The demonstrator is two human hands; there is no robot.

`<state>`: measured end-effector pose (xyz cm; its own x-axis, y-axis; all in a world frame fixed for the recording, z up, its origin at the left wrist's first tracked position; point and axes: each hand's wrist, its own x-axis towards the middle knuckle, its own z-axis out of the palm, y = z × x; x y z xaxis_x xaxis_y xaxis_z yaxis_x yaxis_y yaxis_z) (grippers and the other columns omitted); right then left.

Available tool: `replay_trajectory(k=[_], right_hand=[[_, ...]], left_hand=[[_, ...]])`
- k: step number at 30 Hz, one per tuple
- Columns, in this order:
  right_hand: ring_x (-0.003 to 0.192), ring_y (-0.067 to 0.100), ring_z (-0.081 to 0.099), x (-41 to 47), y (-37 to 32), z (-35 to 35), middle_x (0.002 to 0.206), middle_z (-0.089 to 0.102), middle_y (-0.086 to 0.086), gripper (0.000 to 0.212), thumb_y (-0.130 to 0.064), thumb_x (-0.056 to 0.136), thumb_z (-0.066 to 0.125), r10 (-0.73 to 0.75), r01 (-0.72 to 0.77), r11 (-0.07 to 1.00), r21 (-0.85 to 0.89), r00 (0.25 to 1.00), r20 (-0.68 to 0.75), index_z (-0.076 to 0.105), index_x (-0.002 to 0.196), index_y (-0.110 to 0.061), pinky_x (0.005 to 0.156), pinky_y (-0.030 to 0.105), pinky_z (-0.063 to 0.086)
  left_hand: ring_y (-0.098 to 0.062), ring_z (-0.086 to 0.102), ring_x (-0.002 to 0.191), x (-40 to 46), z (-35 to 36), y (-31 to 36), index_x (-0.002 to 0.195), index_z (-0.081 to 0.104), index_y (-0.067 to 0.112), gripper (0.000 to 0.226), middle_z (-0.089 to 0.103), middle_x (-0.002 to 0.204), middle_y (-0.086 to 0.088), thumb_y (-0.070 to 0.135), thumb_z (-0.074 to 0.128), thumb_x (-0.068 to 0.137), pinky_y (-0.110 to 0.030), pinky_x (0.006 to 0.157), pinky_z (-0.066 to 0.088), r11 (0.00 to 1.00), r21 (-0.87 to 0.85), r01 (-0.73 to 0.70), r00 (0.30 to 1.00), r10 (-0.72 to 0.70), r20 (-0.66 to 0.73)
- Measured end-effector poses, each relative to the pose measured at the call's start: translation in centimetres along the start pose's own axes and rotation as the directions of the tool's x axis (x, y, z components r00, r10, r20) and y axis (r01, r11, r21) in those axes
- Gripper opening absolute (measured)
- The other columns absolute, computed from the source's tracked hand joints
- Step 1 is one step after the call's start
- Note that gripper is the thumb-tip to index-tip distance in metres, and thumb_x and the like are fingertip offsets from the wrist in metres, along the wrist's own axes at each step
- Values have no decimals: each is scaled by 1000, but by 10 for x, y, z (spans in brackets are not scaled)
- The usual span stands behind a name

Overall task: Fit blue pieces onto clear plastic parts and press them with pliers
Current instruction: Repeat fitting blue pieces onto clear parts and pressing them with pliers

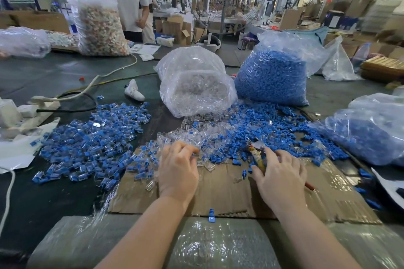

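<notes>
Loose blue pieces and clear plastic parts: lying mixed in a heap on the cardboard sheet, just beyond both hands.

Left hand: reaching into the clear parts, fingers curling as if pinching one; what it is gripping I cannot tell.

Right hand: holding the pliers, nose pointing toward the heap, nothing visibly between the jaws.

Finished pile: clear parts with blue fitted, spreading to the left on the dark table; a fair share seems done.

Stock remaining: bag of clear parts and bag of blue pieces standing behind, both looking full; another blue bag lying at right. Much is waiting.
</notes>
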<state>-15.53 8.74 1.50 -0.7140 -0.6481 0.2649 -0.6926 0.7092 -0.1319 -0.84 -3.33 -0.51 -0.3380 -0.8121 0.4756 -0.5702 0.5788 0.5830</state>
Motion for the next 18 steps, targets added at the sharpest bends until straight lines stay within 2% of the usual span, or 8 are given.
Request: replay_trajectory(k=[2,5,11,15,18], right_hand=[[115,24,46,-3,-3,2,122,55,3,38,-24,88,59,-119,131,987,99,986,-118,56,125,-21,104,43,27],[98,21,53,-7,-8,9,100,63,-4,33,-4,75,64,-257,273,952,141,959,-123,71,102,-23,96,36,22],[74,21,57,-8,-11,18,74,63,-9,20,-11,69,80,-317,335,937,99,935,-156,73,71,-30,86,39,26],[83,23,57,-7,-20,18,78,64,-8,14,-14,78,73,-307,324,937,134,943,-131,71,75,-28,88,41,25],[84,23,57,-8,-29,18,80,65,-8,10,-16,81,70,-336,365,906,212,928,-159,71,81,-26,85,37,22]], left_hand=[[-2,38,95,-4,8,5,104,66,18,18,55,98,10,15,59,88,-9,82,27,998,-57,-32,997,36,62],[-4,42,94,-10,16,11,100,67,18,15,57,97,9,13,59,89,-8,80,26,993,-111,-48,993,59,98],[-8,45,97,-16,21,8,102,67,19,15,56,98,9,16,59,89,-13,85,29,991,-119,-55,986,73,147],[-7,49,93,-17,19,9,104,67,22,17,57,95,11,21,62,87,-17,85,37,983,-154,-95,977,122,173],[-5,53,91,-17,16,10,108,67,25,21,64,97,12,26,62,87,-19,84,43,972,-211,-99,963,148,227]])
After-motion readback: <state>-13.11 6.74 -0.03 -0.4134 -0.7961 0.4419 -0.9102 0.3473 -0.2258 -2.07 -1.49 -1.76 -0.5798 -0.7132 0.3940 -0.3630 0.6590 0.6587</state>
